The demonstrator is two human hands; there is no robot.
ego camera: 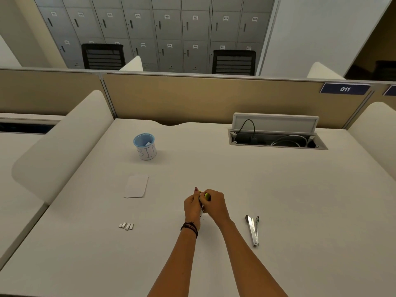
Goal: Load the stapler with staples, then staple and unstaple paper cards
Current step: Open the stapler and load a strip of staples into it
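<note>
Yellow-green stapler (207, 196), mostly hidden btwn hands (204, 205).

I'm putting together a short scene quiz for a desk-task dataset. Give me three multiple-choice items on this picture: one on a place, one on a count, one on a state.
1. Where does the stapler lie?
A. right of the hands
B. inside the cup
C. on the cards

2. How many staple strips lie on the desk?
A. one
B. four
C. nine

3. What state is the stapler in?
A. swung open
B. shut
C. held

Key:
1 A, it lies beyond the right hand.
2 B, four pale blocks sit side by side.
3 A, its two arms are splayed apart, while both the left hand and the right grip a small yellow-green object.
</note>
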